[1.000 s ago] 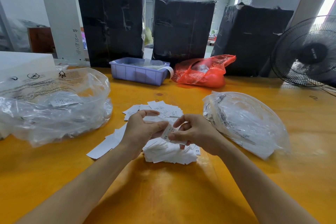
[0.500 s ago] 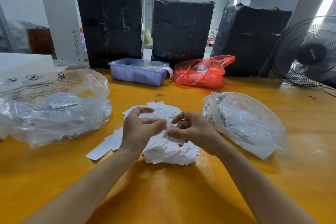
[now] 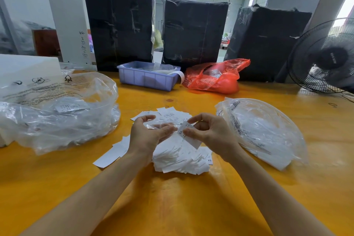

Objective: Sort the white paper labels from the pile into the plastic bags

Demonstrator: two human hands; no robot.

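Now that the two hands have drawn slightly apart above the pile of white paper labels (image 3: 180,159), a single label marked XS (image 3: 188,136) sits pinched between thumb and forefinger of the right hand (image 3: 210,136), lifted clear of the heap; a second ago both hands were bunched close together over it, fingers working at the stack as if to peel one piece free. The left hand (image 3: 147,136) has since opened, its fingers loosely curved and spread, and something thin and clear seems to lie across them, though I cannot tell whether it is a small bag or only glare. I judge that a label has just been separated and read for size, so the next call is which bag takes it. The pile itself looks unchanged, most of it heaped just under the wrists with loose pieces fanned out behind and to the left on the yellow table (image 3: 172,207). Just right of the hands lies the right plastic bag (image 3: 264,130), and farther left the larger left plastic bag (image 3: 61,113) with printed slips inside, both where they were. Beyond them stand the blue bin (image 3: 147,78) and the red bag (image 3: 214,76).
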